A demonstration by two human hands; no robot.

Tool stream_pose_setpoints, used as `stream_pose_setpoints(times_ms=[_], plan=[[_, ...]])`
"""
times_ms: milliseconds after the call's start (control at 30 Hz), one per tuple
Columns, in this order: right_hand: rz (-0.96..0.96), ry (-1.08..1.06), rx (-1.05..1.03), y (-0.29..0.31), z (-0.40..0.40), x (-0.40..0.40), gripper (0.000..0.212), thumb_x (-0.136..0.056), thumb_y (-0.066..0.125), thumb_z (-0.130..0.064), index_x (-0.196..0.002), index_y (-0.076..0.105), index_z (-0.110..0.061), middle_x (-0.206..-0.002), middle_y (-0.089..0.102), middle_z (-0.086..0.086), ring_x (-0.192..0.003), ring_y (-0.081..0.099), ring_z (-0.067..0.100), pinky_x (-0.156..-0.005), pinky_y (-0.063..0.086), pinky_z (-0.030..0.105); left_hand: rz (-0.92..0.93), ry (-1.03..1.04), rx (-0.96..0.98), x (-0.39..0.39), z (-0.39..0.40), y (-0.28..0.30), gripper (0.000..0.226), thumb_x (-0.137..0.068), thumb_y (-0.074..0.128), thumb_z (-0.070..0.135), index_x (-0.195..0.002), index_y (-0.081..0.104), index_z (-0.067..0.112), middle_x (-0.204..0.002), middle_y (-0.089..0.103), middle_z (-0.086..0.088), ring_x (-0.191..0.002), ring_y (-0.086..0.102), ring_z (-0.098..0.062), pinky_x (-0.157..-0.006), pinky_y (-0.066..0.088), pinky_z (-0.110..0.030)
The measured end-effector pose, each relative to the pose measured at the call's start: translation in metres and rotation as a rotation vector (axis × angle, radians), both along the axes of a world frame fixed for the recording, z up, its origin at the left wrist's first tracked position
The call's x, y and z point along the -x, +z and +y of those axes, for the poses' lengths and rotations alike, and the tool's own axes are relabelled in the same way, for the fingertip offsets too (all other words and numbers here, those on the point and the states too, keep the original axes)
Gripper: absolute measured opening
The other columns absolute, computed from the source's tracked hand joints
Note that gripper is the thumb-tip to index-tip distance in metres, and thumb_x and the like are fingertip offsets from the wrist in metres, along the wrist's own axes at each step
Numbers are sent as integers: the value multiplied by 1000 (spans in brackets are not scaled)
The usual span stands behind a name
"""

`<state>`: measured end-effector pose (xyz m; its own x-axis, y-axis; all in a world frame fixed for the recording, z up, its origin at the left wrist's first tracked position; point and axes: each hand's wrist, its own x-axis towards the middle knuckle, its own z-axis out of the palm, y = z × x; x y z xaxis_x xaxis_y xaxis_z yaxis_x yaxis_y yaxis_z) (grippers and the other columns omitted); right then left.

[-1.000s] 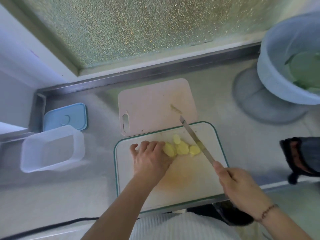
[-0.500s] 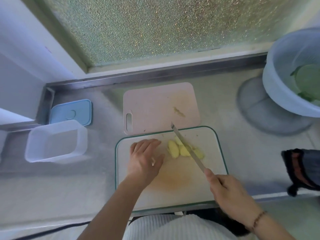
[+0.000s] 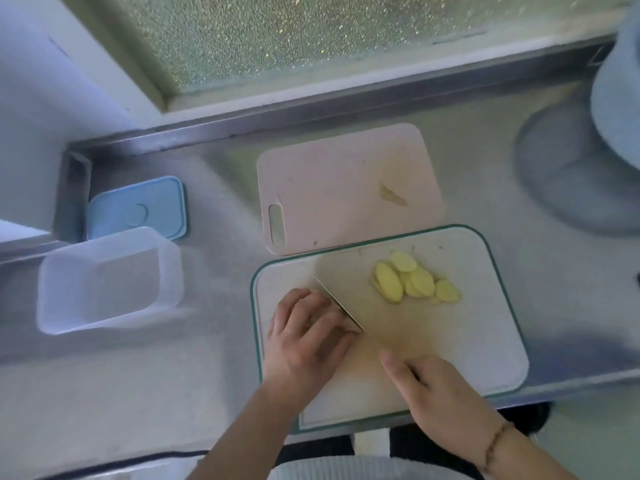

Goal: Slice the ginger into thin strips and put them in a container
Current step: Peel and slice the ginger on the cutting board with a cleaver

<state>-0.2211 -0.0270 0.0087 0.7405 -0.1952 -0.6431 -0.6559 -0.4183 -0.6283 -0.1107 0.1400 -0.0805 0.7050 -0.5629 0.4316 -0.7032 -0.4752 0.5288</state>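
Ginger slices (image 3: 414, 283) lie right of the left hand (image 3: 306, 336), fingers curled; right hand (image 3: 440, 398) grips the knife (image 3: 337, 304)

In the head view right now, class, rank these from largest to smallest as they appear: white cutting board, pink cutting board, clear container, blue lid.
1. white cutting board
2. pink cutting board
3. clear container
4. blue lid, though the container hides part of it and it lies farther from the camera, so ranks 3 and 4 are unsure.

Boards: two, one pink (image 3: 346, 188), one green-rimmed (image 3: 485, 334). Container (image 3: 107, 282): one. Lid (image 3: 138, 209): one. Knife (image 3: 341, 308): one. Bowl (image 3: 620, 98): one. Ginger slices (image 3: 412, 282): about six, overlapping; exact count unclear. Hands: two, left (image 3: 304, 341), right (image 3: 440, 403).
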Motion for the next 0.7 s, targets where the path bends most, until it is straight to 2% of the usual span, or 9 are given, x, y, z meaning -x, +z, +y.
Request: stream_pose_setpoints(times_ms=[100,200,300,400,533,700], plan=[[-4,5,17,1,2,1,61,-82,27,-73,-54,27,-18,-46,31,-3,-47,31,8,-50,29,23,7,0,6,1,0,1,16,-90,78,34,-92,76,18,-108,70,-8,-112,60,-38,-90,53,-45],[9,30,48,9,4,6,76,-74,15,-87,-57,38,-17,-48,39,-2,-48,39,8,-51,31,22,17,-2,14,1,0,1,16,-90,78,32,-98,69,21,-110,70,-9,-111,60,-40,-92,51,-40],[62,8,86,20,6,8,89,-46,-3,-102,-66,49,-32,-51,49,-9,-55,50,4,-55,37,18,18,-1,26,1,0,0,16,-87,80,27,-97,70,19,-108,70,-12,-108,60,-41,-92,50,-40],[129,34,79,27,7,7,86,-38,-11,-101,-64,49,-44,-49,49,-17,-56,50,-2,-57,39,12,23,7,48,2,0,-2,18,-87,81,24,-98,67,18,-105,70,-13,-106,61,-43,-96,48,-37],[134,42,76,28,5,6,70,-50,2,-93,-67,48,-44,-49,49,-16,-56,51,-1,-56,38,13,49,15,67,2,0,-2,27,-79,86,19,-98,67,18,-103,69,-15,-106,60,-41,-101,44,-33],[99,42,73,24,3,7,68,-55,8,-92,-66,50,-40,-48,50,-12,-55,52,2,-55,39,14,52,6,74,2,1,-1,32,-76,87,14,-100,66,17,-103,69,-17,-106,60,-39,-102,43,-31]])
